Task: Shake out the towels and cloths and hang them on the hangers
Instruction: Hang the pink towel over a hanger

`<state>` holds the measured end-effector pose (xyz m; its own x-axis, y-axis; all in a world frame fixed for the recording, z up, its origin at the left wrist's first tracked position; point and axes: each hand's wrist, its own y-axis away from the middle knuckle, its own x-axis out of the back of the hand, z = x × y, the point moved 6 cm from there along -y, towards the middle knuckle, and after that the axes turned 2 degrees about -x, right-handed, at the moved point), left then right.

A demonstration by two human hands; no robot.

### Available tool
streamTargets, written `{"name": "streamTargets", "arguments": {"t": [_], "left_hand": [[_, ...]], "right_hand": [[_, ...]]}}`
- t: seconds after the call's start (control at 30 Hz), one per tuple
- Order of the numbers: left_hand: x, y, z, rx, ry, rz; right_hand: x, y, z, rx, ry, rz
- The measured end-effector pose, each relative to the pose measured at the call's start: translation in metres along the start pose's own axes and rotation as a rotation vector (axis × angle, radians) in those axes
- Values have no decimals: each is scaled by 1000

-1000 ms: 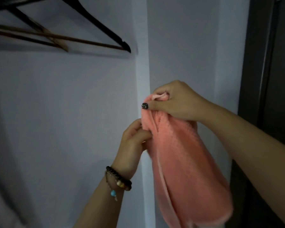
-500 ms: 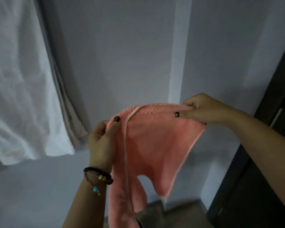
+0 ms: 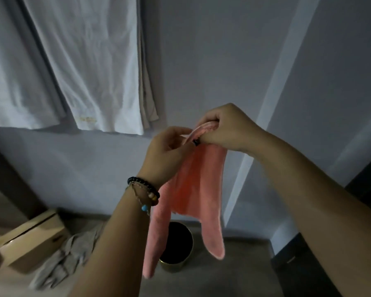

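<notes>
A pink cloth [image 3: 198,185] hangs in front of me, folded over so two ends dangle down. My right hand [image 3: 227,127] pinches its bunched top edge between thumb and curled fingers. My left hand [image 3: 165,151], with bead bracelets at the wrist, grips the same top edge just to the left, touching the right hand. No hanger is in view. A crumpled grey cloth [image 3: 62,262] lies on the floor at lower left.
White cloths [image 3: 77,61] hang against the wall at upper left. A cardboard box [image 3: 30,241] sits on the floor at left. A round dark bin [image 3: 178,247] stands under the pink cloth. A dark door or cabinet [image 3: 366,194] is at right.
The view has tilted down from the hangers to the floor. My hands spread the pink cloth wide, then came back together at its top edge.
</notes>
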<state>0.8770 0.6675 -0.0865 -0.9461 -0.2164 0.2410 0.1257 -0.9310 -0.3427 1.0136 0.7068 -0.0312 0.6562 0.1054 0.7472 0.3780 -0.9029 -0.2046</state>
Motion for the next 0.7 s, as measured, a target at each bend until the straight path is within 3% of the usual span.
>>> {"name": "streamTargets", "arguments": {"t": [0.07,0.17,0.3,0.4,0.47,0.57,0.7], "left_hand": [[-7,11,6,-3,-40,56],[-29,33,12,61,121,111],[-59,62,11,189,375,302],[-81,78,6,309,546,342],[-93,86,2,340,548,340],[-99,99,-10,373,479,410],[-91,113,-30,393,332,527]], "right_hand": [[6,14,9,-5,-115,80],[9,53,45,-81,-260,137],[-24,123,103,-245,-342,-22],[-44,173,142,-410,-504,-76],[-43,197,162,-504,-632,25],[-21,223,180,-497,-476,186],[6,243,175,-389,-471,154]]}}
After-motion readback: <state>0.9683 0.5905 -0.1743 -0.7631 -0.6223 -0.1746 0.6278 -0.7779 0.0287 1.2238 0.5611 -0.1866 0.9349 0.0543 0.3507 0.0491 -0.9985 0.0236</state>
